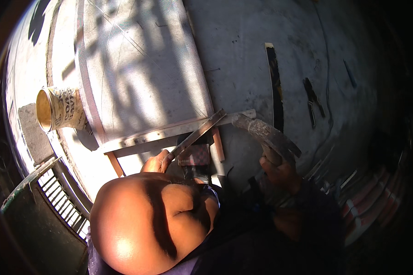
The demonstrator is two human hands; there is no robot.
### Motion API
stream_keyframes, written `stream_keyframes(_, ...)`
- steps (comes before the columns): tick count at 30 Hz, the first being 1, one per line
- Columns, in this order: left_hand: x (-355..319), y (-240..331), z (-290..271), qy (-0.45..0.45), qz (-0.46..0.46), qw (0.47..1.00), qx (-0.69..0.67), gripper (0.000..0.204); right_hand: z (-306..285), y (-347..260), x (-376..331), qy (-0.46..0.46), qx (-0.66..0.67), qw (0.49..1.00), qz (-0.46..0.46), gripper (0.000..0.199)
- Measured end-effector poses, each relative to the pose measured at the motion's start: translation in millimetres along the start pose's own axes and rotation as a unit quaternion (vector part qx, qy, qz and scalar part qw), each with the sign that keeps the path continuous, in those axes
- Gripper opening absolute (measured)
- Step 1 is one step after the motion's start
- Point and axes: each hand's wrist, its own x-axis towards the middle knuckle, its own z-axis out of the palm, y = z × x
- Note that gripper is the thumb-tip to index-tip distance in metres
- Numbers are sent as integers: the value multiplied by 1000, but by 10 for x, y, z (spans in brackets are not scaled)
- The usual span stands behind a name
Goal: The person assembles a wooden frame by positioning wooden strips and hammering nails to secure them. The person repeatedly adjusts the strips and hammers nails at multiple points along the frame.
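Observation:
My left hand (158, 162) is closed around the near end of a narrow flat bar (195, 136). The bar slants up and right, its far tip crossing a wooden crosspiece (156, 134); whether they touch I cannot tell. That crosspiece runs along the near edge of a mesh panel (137, 87) lying on the ground. In my right hand (281, 173) is the handle of a worn hammer (267, 133). Its head is beside the crosspiece's right end, with one face toward the bar's tip. Shadow hides part of my right forearm.
A stained bucket (59, 109) lies on its side at the left, near a concrete block (34, 133). Pliers (313, 101), a dark strip (274, 87) and a thin blue tool (350, 73) lie on the right-hand floor. A slatted chair (55, 201) stands lower left.

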Motion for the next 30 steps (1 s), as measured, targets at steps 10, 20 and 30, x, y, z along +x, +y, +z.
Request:
stream_keyframes(10,163,-965,668,-33,-123,987,-98,34,-413,134,89,79,-90,973,196,37)
stream_keyframes(20,427,-801,553,59,-53,996,-30,36,-418,358,34,101,-5,958,266,29)
stream_keyframes(30,440,-828,546,60,-80,993,-57,37,-194,326,-106,44,56,962,265,26)
